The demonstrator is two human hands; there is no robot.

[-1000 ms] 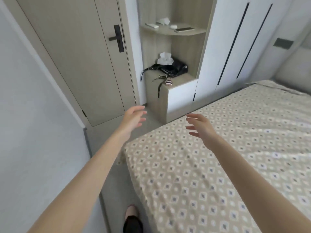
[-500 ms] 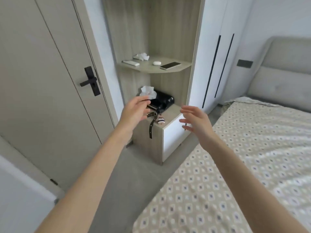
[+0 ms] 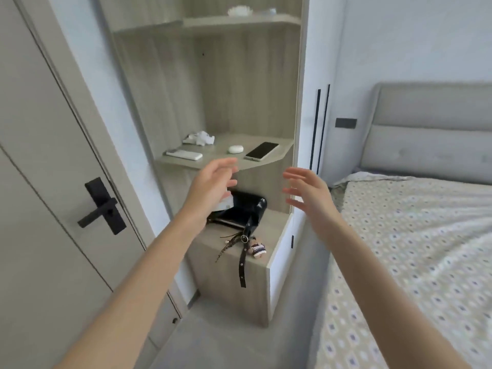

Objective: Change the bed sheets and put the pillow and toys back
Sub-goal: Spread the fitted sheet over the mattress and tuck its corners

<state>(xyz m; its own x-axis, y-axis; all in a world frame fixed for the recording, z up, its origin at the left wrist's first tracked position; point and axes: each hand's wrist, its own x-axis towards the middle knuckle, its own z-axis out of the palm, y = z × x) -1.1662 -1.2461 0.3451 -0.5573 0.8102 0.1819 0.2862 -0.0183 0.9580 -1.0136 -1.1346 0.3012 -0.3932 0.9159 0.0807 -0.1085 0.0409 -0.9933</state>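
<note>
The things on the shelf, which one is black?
The phone, lying flat at the right end of the shelf. Its screen is dark, while the remote, the small round case and the crumpled tissue are white.

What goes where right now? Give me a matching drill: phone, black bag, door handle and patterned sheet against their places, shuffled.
Things
1. phone
2. black bag
3. door handle
4. patterned sheet

Places
A. on the door at the left
B. spread over the bed at the right
C. flat on the middle shelf
D. on top of the low cabinet

Pairs: 1-C, 2-D, 3-A, 4-B
</note>
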